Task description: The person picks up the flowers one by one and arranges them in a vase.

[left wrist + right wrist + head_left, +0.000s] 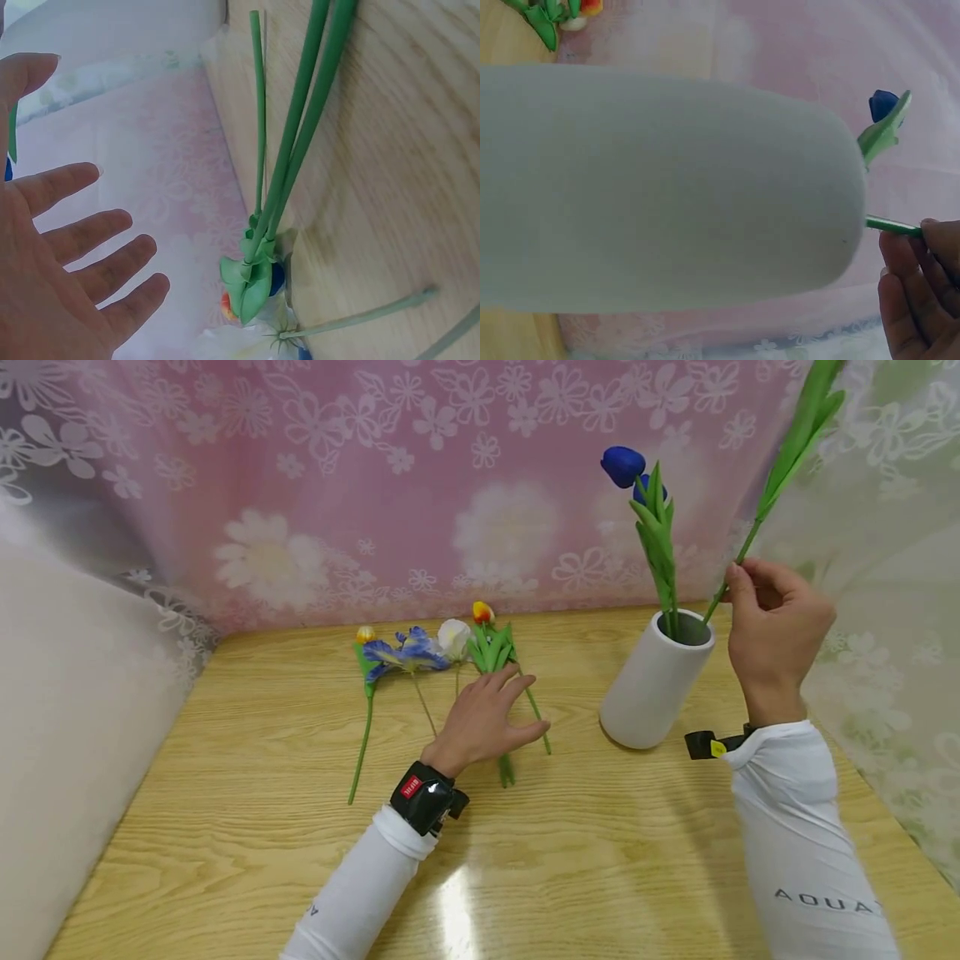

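Plainly "AQUA…" on right sleeve (pixel 798 835); right grip (pixel 780 625) pinches stem (pixel 749 537).

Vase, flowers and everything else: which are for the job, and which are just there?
For the job, probably:
white vase
blue flowers inside it
leafy stem pinched by right fingers
perhaps the loose flowers

Just there, it seems:
wooden table
pink curtain
black wrist gear

Behind the wooden table (pixel 247 852) I see a pink curtain (pixel 322 477) patterned with white blossoms; greenish floral cloth (pixel 900 710) hangs to the right, a white surface (pixel 67 710) stands left.
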The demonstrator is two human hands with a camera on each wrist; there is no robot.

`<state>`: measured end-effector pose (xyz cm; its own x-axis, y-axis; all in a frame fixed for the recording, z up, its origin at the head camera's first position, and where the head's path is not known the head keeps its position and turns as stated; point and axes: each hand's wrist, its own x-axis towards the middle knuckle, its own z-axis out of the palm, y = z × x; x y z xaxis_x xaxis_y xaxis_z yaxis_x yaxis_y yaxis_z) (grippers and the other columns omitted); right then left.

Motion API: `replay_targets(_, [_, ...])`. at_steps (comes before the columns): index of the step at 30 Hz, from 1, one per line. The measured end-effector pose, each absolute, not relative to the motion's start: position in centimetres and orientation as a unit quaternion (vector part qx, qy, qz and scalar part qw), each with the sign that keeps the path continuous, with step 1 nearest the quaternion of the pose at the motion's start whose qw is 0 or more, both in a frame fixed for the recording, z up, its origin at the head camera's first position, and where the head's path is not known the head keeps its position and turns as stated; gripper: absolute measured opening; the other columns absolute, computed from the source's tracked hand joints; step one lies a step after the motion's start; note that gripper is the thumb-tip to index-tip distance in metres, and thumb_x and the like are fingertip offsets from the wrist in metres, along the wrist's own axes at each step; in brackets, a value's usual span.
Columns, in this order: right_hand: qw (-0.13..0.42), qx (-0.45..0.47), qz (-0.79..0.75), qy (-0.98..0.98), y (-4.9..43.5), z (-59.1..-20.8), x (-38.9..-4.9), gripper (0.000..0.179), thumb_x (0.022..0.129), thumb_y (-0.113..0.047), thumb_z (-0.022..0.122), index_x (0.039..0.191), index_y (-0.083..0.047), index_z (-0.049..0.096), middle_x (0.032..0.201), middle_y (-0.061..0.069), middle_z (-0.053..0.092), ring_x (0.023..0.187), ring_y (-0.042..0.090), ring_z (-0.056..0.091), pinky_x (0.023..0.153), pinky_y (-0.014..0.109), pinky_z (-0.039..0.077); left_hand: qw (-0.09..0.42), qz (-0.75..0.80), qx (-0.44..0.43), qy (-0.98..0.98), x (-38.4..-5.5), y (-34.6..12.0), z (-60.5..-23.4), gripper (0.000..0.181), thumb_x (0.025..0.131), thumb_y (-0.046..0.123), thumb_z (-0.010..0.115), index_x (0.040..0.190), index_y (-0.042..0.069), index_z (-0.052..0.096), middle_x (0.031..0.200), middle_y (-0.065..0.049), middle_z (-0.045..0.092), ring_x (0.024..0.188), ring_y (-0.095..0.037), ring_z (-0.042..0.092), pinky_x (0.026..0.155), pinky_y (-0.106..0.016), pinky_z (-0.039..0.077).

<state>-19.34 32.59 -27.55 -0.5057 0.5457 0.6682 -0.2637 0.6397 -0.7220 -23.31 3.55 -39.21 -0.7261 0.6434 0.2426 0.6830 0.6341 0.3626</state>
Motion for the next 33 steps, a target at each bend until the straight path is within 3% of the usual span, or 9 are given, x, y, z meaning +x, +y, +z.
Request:
replay_targets(10, [0.436,-0.119,0.380,-0.807,31.9,-29.2,-19.2,0.029,0.087,-0.032,0.070,0.102,-0.009,0.077,0.089,0.000,0.073,0.068,-0.007,0.058,0.067,0.012,0.044,0.031,-0.223,-0.357,-0.907,-23.3,3.2,-39.9,0.065,0.090,0.056,0.054,0.144,0.020,0.045,0.150,-0.009,0.034,0.132,-0.030,0.038,0.103,-0.050,0.034])
replay_targets(17, [0.389,-0.133,0.394,-0.822,31.8,-30.1,-18.9,0.032,0.084,-0.036,0.073,0.104,-0.011,0.077,0.092,-0.004,0.071,0.072,-0.001,0.058,0.067,0.013,0.043,0.022,-0.232,-0.352,-0.906,-23.3,2.8,-40.3,0.065,0.090,0.056,0.055,0.143,0.018,0.046,0.150,-0.008,0.035,0.132,-0.030,0.036,0.104,-0.050,0.032])
replay_targets(22, [0.420,-0.121,0.395,-0.808,31.7,-30.6,-18.7,0.030,0.084,-0.034,0.074,0.100,-0.009,0.077,0.089,-0.007,0.070,0.074,0.002,0.058,0.066,0.014,0.043,0.031,-0.231,-0.352,-0.907,-23.3,2.3,-40.7,0.062,0.090,0.055,0.056,0.139,0.017,0.050,0.148,-0.008,0.037,0.133,-0.029,0.036,0.104,-0.049,0.033])
replay_targets(33, [0.494,-0.016,0.387,-0.779,29.5,-31.5,-18.2,0.020,0.084,-0.016,0.075,0.088,0.003,0.076,0.084,0.007,0.071,0.065,-0.001,0.053,0.062,0.016,0.039,0.042,-0.221,-0.345,-0.911,-23.4,1.5,-41.2,0.063,0.090,0.055,0.056,0.138,0.015,0.051,0.146,-0.011,0.040,0.131,-0.031,0.039,0.103,-0.049,0.036])
